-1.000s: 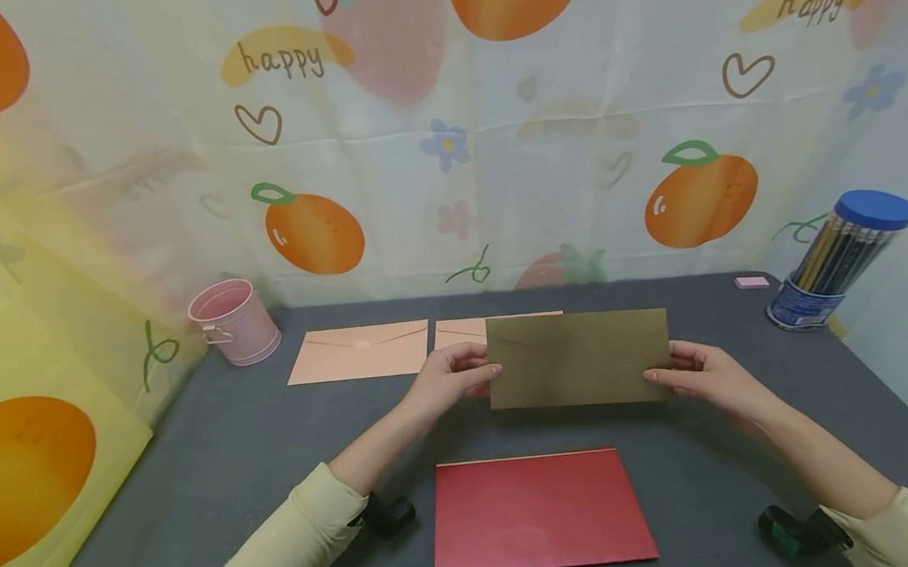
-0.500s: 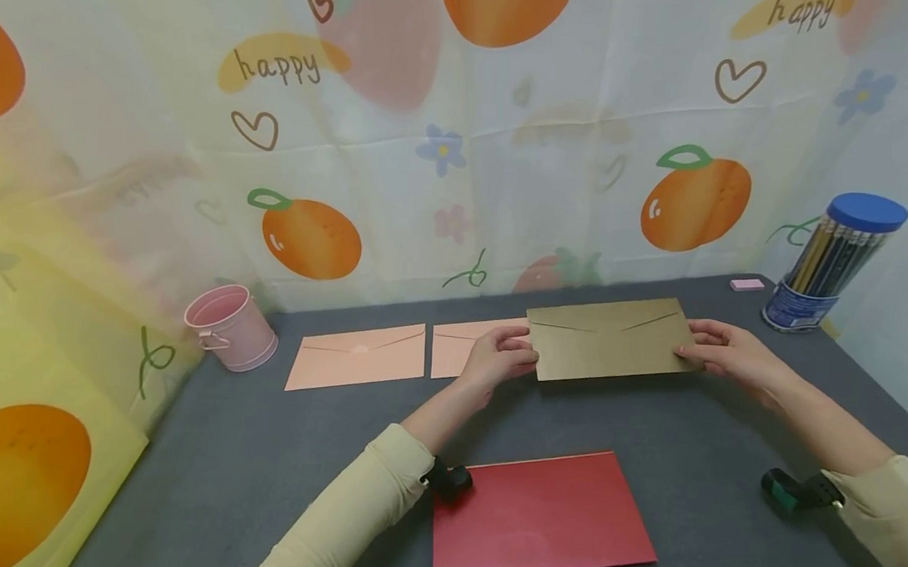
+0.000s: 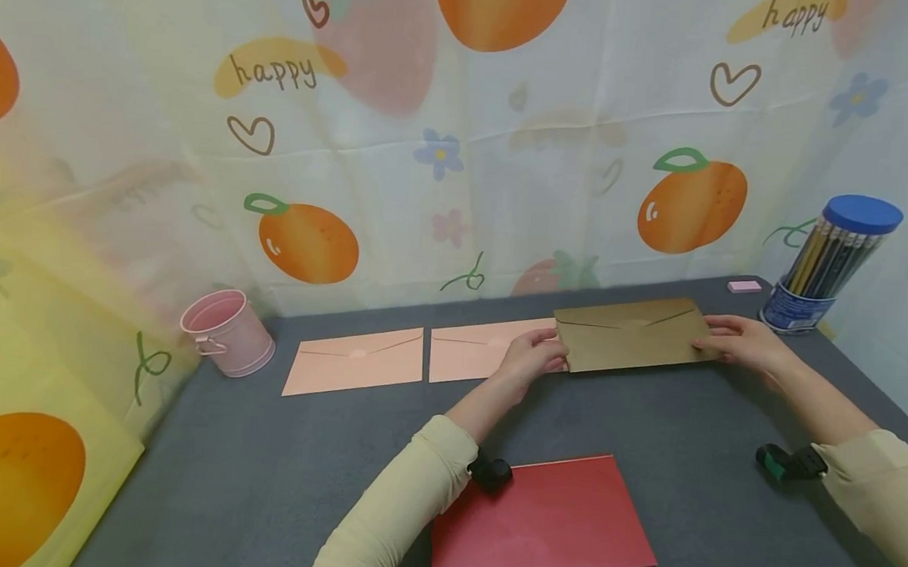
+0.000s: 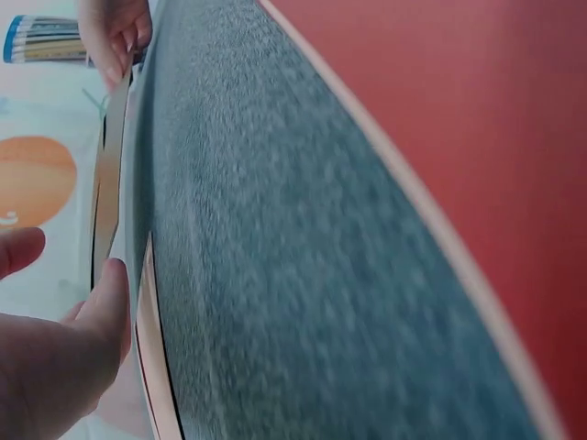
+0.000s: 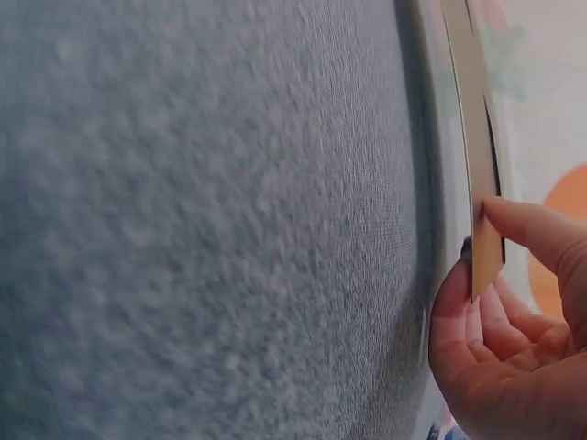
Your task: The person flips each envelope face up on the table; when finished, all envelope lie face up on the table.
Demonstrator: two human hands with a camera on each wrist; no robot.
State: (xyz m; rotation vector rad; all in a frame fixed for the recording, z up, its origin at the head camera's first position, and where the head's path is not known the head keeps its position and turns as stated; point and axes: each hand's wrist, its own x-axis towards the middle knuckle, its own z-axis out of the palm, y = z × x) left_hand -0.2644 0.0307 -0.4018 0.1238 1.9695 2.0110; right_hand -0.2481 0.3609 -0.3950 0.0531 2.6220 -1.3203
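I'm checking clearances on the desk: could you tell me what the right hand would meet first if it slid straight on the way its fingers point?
Likely the olive envelope that the right hand already pinches.

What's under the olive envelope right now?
The olive envelope lies over grey table, held at its ends by left hand and right hand. Its left edge meets a pink envelope; beneath stays hidden.

Olive-brown paper envelope (image 3: pixel 632 334): matt, smooth. Two peach paper envelopes (image 3: pixel 357 361) at its 9 o'clock: matt. Grey felt-like table cover (image 3: pixel 267 469): rough, fuzzy. Red card sheet (image 3: pixel 539 520): slight sheen. Pink metal bucket (image 3: pixel 227 330): glossy.
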